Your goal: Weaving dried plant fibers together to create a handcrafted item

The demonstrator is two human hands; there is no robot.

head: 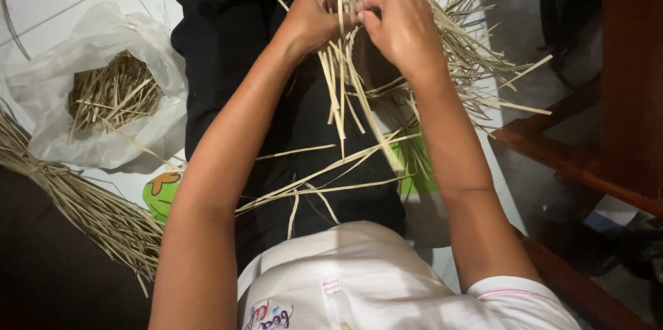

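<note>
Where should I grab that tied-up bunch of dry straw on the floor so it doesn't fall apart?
Probably at the narrow waist of the straw bundle, where it looks cinched together. Come down from above and wrap your grip right around it there. Toward the lower end the stalks fan out loose, so holding that part would likely let them slip.

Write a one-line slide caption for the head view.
Both hands, left hand and right hand, grip pale straw strips above a lap.

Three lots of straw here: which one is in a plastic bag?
The heap of short straw scraps at upper left, sitting inside the open white bag. The tied bundle lies bare on the floor; the loose strips are in both hands.
</note>
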